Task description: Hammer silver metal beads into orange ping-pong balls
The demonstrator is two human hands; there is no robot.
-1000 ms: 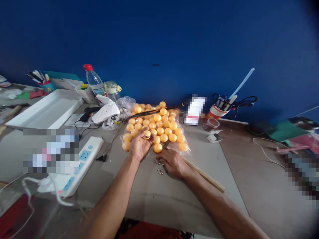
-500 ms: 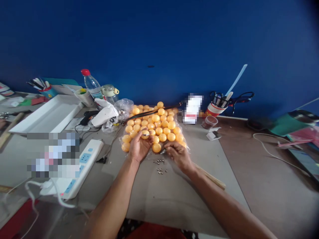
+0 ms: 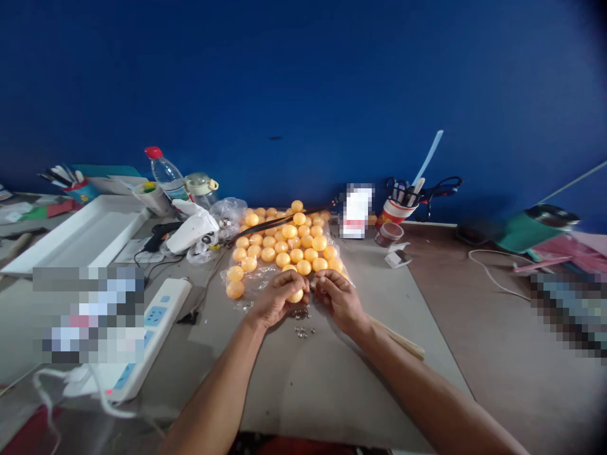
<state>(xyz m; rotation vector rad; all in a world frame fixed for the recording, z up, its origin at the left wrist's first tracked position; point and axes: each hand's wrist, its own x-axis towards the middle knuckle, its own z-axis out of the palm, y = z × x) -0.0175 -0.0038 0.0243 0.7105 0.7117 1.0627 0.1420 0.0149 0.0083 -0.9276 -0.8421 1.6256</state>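
Note:
My left hand (image 3: pixel 272 302) is closed around an orange table tennis ball (image 3: pixel 296 296), held just above the table's near-middle area. Close by on its right, my right hand (image 3: pixel 340 298) has thumb and fingers pinched together. Whatever sits in that pinch is too small to make out. Just beyond both hands, many more orange balls (image 3: pixel 268 254) lie on and in a clear plastic bag (image 3: pixel 260 278). Below the hands, several small shiny metal pieces (image 3: pixel 303 332) are scattered on the grey tabletop (image 3: pixel 332 385).
A wooden stick (image 3: pixel 398 338) lies beside my right forearm. At left are a white power strip (image 3: pixel 156 328), a white tray (image 3: pixel 85 234), a hot glue gun (image 3: pixel 159 237) and a bottle (image 3: pixel 165 174). A cup of tools (image 3: pixel 398 212) and a small tub (image 3: pixel 389 234) stand at back right.
My left hand has come nearer to me and rightward with the ball, close to my right hand. The shiny piece seen on the ball is now out of sight. The view has shifted slightly.

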